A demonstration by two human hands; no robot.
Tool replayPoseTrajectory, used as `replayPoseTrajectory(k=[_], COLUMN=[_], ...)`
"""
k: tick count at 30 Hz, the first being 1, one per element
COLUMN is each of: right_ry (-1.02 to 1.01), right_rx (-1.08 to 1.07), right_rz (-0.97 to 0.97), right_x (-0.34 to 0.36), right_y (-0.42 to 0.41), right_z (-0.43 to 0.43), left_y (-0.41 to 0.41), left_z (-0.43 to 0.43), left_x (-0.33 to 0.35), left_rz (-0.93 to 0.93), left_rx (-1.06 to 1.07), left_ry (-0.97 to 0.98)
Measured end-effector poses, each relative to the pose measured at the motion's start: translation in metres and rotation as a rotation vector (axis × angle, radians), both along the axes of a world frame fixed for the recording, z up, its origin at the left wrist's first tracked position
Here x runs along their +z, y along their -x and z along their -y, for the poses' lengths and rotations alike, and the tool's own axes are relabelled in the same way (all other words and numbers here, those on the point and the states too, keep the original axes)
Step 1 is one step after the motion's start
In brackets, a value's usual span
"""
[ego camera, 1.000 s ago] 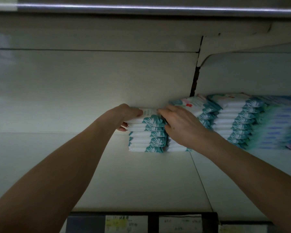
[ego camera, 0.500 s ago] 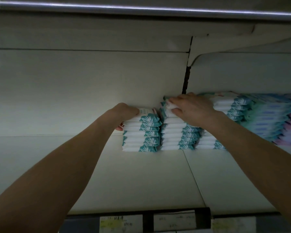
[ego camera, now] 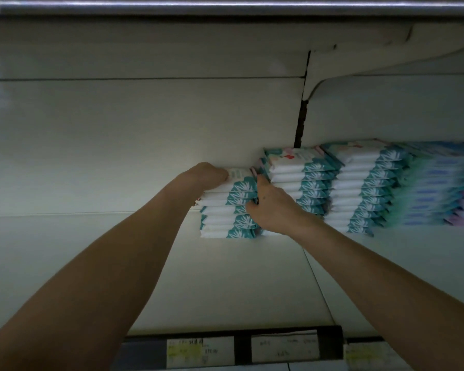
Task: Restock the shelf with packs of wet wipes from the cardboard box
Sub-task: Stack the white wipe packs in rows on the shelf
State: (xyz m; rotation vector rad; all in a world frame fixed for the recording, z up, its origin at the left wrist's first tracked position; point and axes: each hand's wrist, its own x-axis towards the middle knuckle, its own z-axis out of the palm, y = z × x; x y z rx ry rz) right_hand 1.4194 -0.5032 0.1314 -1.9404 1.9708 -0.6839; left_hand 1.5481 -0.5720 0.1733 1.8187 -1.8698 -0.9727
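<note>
Both hands clamp the short stack of white-and-teal wet wipe packs (ego camera: 224, 210), one at each end.
The left hand (ego camera: 209, 175) curls over its upper left corner, and the right hand (ego camera: 271, 208) has fingers tucked into the crack against the taller neighbouring stack (ego camera: 302, 178). All stand on the cream metal shelf (ego camera: 225, 279). Further right come another teal stack (ego camera: 364, 188), then blurred blue-and-purple packs (ego camera: 439, 188). Paper price labels (ego camera: 200, 352) line the front edge.
</note>
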Motion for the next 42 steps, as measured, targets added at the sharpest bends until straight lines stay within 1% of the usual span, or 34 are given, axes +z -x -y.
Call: replayPoseTrajectory(k=[5, 8, 10, 14, 16, 17, 19, 21, 23, 27, 30, 33, 35, 37, 39, 42], right_ry=[0.000, 0.025, 0.056, 0.150, 0.205, 0.247, 0.317, 0.316, 0.291, 0.263, 0.246, 0.273, 0.286, 0.273, 0.241, 0.199], right_rx=[0.001, -0.019, -0.050, -0.093, -0.096, -0.094, -0.072, -0.044, -0.037, -0.030, -0.023, -0.050, -0.061, -0.070, -0.087, -0.119], right_rz=[0.083, 0.050, -0.057, -0.348, -0.465, -0.528, -0.603, -0.611, -0.579, -0.528, -0.502, -0.456, -0.439, -0.434, -0.426, -0.417], right_x=[0.000, -0.001, -0.002, -0.001, 0.002, 0.004, 0.004, 0.002, 0.000, 0.002, 0.007, 0.006, 0.004, 0.002, 0.001, 0.002], right_y=[0.000, 0.000, -0.002, 0.001, 0.001, 0.000, -0.003, -0.007, -0.007, -0.008, -0.008, -0.004, -0.001, 0.005, 0.012, 0.026], right_z=[0.005, 0.006, 0.007, 0.009, 0.005, 0.002, -0.003, -0.003, 0.001, 0.005, 0.000, -0.012, -0.023, -0.035, -0.048, -0.067], left_y=[0.002, 0.004, 0.005, 0.003, 0.000, -0.002, -0.006, -0.007, -0.005, -0.001, 0.000, 0.000, 0.003, 0.011, 0.021, 0.039], left_z=[0.001, 0.001, 0.000, 0.000, -0.001, 0.000, 0.002, -0.001, -0.004, -0.013, -0.016, -0.023, -0.036, -0.051, -0.066, -0.083], left_x=[-0.002, -0.001, -0.003, -0.006, -0.006, -0.008, -0.013, -0.017, -0.021, -0.020, -0.018, -0.017, -0.016, -0.016, -0.015, -0.013], left_rz=[-0.065, -0.134, -0.132, -0.179, -0.168, -0.112, 0.123, 0.323, 0.436, 0.518, 0.589, 0.638, 0.630, 0.561, 0.493, 0.440], left_rx=[0.009, 0.015, 0.016, 0.038, 0.029, 0.010, -0.055, -0.142, -0.213, -0.191, -0.205, -0.215, -0.204, -0.224, -0.258, -0.308], left_ry=[0.004, -0.044, -0.049, -0.090, -0.041, 0.025, 0.208, 0.339, 0.394, 0.471, 0.465, 0.473, 0.557, 0.623, 0.622, 0.588])
